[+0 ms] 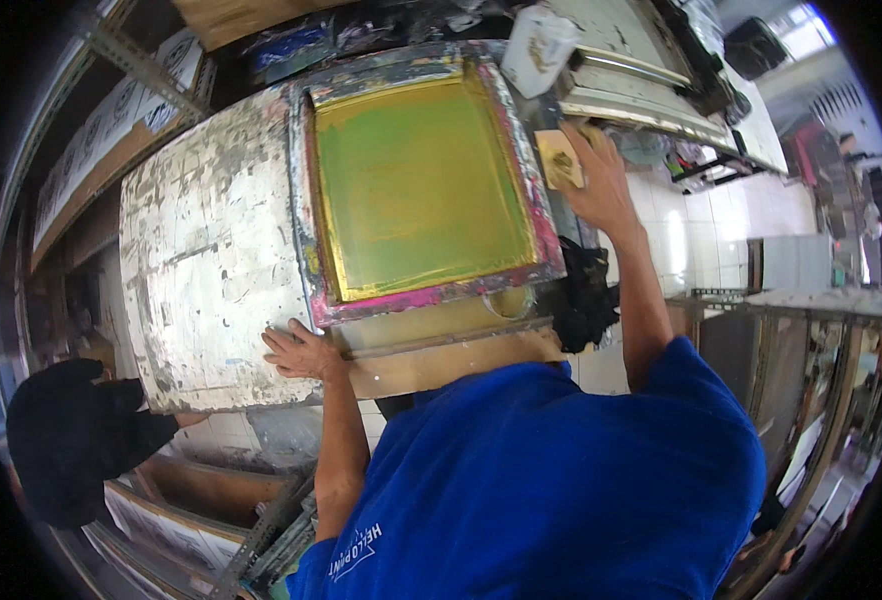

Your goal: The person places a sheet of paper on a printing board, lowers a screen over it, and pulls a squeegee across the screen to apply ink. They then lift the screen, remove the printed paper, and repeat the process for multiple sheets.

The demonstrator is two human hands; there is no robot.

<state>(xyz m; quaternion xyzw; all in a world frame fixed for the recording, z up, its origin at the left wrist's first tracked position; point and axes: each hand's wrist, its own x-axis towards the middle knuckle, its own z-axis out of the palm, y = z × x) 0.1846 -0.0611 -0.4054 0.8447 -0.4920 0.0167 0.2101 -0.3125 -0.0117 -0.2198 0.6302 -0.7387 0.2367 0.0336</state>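
Note:
A screen printing frame (pixel 421 185) with green-yellow mesh and ink-stained edges lies on the worktable in front of me. My left hand (pixel 306 352) rests with fingers spread on the worn, paint-marked white board (pixel 211 250), close to the frame's near left corner. Beyond the frame's right edge, my right hand (pixel 601 182) is bent round something yellowish, mostly hidden by the fingers. Beside its thumb is a pale yellow square piece (pixel 558 160) with a dark mark.
A stained white plastic container (pixel 541 48) stands at the far right of the frame. Black cloth (pixel 586 295) hangs at the table's right edge. At the lower left is another person in black (pixel 81 440). Metal shelving (pixel 761 300) stands to the right, boxes on racks (pixel 111 140) to the left.

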